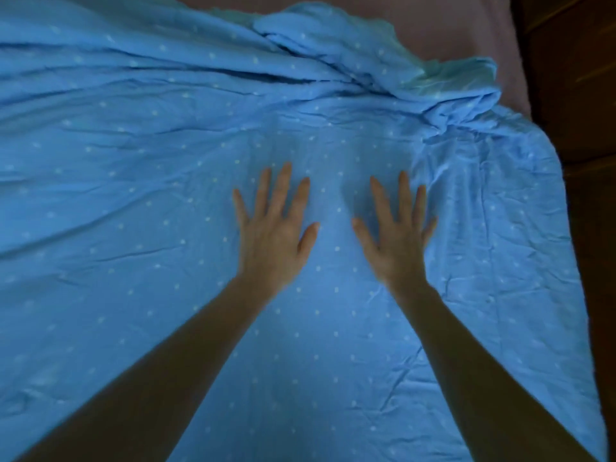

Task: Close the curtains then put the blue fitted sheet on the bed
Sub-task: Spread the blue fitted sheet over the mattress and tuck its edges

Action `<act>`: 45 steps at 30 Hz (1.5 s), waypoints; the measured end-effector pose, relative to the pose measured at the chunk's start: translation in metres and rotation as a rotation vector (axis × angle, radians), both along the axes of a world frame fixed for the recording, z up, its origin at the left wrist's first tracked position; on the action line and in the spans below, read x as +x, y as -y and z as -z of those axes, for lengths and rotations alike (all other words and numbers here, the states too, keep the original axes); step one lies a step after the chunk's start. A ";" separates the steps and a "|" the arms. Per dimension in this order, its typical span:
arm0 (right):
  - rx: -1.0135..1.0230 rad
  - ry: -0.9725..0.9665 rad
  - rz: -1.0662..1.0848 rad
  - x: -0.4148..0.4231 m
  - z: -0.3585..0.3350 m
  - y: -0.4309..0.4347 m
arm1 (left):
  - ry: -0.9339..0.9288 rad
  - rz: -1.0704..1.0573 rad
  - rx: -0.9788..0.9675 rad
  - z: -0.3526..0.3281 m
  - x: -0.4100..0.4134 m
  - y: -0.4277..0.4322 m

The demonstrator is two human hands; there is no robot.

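Here, one blue fitted sheet (133, 201) covers one bed (450, 25), bunched far right.
Left hand (273, 235) and right hand (396, 241) lie flat on it, fingers spread; dark floor (586, 95) right.

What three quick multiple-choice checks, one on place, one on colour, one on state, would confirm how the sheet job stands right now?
1. Where is the blue fitted sheet bunched up?
A. far right corner
B. near left edge
C. under both palms

2. What colour is the uncovered mattress?
A. white
B. pinkish purple
C. green

3. How are the hands?
A. fists gripping cloth
B. flat, fingers spread
C. lifted out of view

Answers:
1 A: folds pile up at the far right, beside bare mattress.
2 B: a pinkish purple surface shows beyond the sheet.
3 B: left hand and right hand lie open on the sheet.
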State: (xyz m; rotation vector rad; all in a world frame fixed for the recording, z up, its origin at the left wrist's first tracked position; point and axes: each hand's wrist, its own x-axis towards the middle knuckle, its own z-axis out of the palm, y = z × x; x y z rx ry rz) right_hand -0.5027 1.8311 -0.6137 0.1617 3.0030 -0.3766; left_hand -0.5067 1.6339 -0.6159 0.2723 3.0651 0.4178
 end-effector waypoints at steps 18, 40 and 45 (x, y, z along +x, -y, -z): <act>0.214 0.321 0.269 0.162 -0.018 -0.093 | 0.215 0.092 -0.048 -0.016 0.198 -0.028; -0.257 0.178 -0.436 0.158 -0.052 0.326 | 0.239 -0.491 0.023 -0.036 0.246 0.299; -0.173 0.192 -0.497 0.150 -0.041 0.419 | 0.294 -0.387 -0.006 -0.029 0.240 0.394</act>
